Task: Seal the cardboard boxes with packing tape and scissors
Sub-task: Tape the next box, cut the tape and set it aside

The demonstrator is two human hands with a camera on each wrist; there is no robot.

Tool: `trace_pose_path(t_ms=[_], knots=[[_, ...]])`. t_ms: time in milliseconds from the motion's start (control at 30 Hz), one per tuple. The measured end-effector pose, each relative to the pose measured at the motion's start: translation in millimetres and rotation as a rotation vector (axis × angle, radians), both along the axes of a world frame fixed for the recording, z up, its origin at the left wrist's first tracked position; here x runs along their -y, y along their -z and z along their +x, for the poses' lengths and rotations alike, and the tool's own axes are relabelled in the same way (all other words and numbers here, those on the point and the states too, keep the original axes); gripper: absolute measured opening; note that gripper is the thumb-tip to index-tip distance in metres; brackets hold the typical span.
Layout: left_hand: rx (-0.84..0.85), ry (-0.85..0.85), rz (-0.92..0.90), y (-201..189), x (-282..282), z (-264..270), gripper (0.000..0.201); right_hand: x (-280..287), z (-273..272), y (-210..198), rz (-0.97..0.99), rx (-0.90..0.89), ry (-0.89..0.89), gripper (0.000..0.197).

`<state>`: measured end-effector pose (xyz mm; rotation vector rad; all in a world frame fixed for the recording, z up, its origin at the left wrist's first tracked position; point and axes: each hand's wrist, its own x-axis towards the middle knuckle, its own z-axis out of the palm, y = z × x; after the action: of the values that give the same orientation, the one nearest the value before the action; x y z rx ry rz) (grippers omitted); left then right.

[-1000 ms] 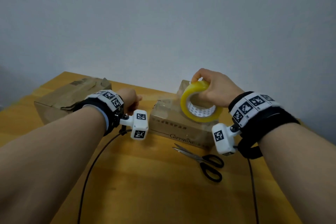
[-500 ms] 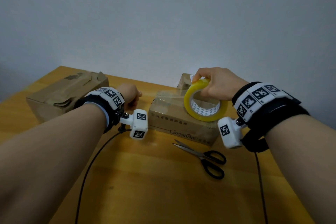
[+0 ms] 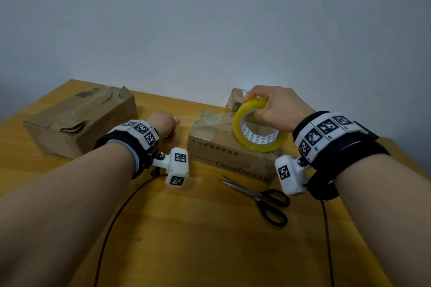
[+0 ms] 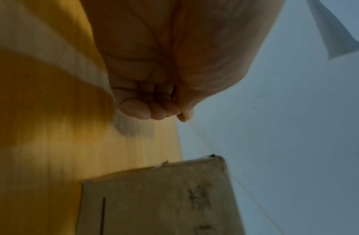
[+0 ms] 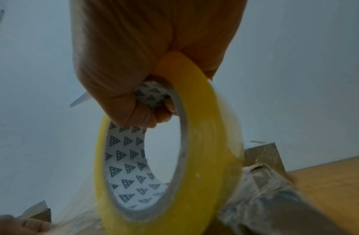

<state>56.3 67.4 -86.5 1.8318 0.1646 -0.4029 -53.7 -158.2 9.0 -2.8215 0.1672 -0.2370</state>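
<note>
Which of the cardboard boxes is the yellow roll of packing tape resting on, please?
The middle cardboard box printed "Giftarine", nearest the black-handled scissors. The yellow tape roll, held by the right hand, touches its top; the torn left box stands apart.

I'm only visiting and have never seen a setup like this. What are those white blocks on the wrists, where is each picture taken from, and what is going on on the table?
No machine here: a person works with bare hands. The checkered wristbands carry small white cameras. One picture comes from a head camera; the other two look along each hand. On the yellow wooden table lie a large worn cardboard box, a smaller printed cardboard box, another behind it, and black-handled scissors. The right hand grips a yellow roll of packing tape standing on the smaller box. The left hand has its fingers curled; a thin line runs from them, perhaps tape.
</note>
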Motion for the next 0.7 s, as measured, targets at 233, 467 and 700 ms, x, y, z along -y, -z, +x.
trace_pose_path(t_ms=[233,467,700], knots=[[0.022,-0.002,0.071,-21.2,6.6,1.8,0.025,2.9,-6.5,-0.7,0.043,0.018,0.009,0.027],[-0.067,-0.054,0.042,-17.6,11.9,8.2,0.025,1.6,-1.2,-0.7,0.011,-0.005,0.011,0.024],[-0.051,0.126,0.128,1.0,14.7,2.7,0.012,2.9,0.1,0.2,0.031,-0.008,0.023,0.026]])
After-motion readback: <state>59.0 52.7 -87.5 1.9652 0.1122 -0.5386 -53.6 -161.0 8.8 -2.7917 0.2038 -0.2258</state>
